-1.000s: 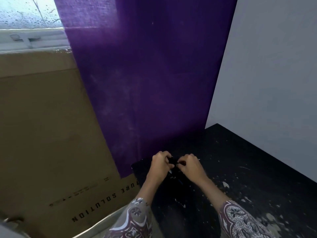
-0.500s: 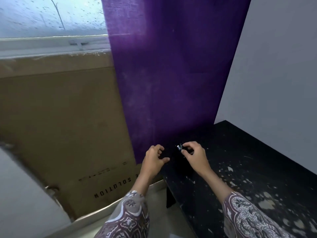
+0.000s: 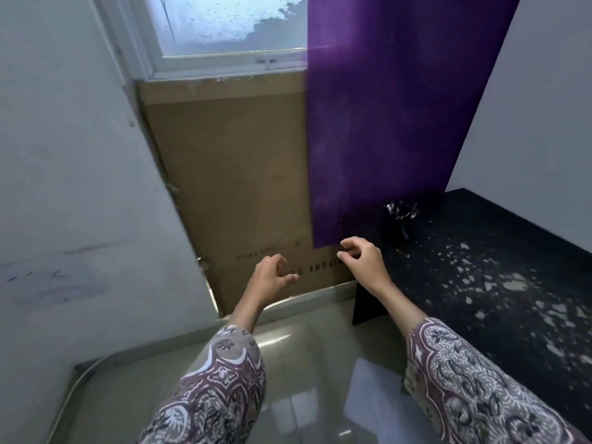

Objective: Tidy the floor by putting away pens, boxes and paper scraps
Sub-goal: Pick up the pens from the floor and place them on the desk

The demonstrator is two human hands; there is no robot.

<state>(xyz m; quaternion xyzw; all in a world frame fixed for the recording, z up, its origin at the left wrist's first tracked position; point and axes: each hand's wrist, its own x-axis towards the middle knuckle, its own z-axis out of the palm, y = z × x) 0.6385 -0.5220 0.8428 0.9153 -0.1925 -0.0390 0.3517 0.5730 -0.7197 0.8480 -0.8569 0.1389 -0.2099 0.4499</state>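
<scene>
The only readable print stands on the brown cardboard sheet [image 3: 230,174] leaning under the window: black capitals, upside down, showing "NITURE SO" between the fingers [image 3: 290,277] of the left hand and those of the right, with a smaller illegible line just above the left fingers.

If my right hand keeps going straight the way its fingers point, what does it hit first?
Most likely the lower edge of the purple curtain, just ahead of the right hand; depth is unclear.

Pen holder [image 3: 400,224] on black table [image 3: 480,299]
</scene>
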